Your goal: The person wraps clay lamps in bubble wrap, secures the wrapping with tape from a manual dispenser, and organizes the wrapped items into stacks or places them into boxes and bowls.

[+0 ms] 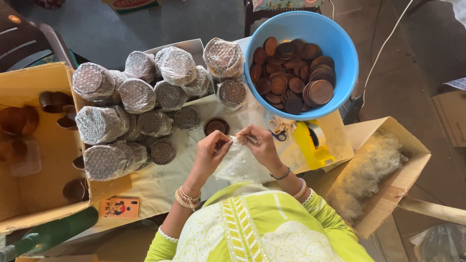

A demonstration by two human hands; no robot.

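this looks like a small packing workshop. a big blue bowl (302, 29) holds many round wooden discs. left of the bowl sit stacks wrapped in bubble wrap (138, 94). below the bowl lies a yellow tape roller (313, 143). cardboard boxes (388, 165) stand near it.

Bubble-wrapped round bundles (141, 106) crowd the bench's far left. An open cardboard box (29, 145) stands at the left, another (388, 179) holding clear bags at the near right. A small orange card pack (120, 207) lies near left.
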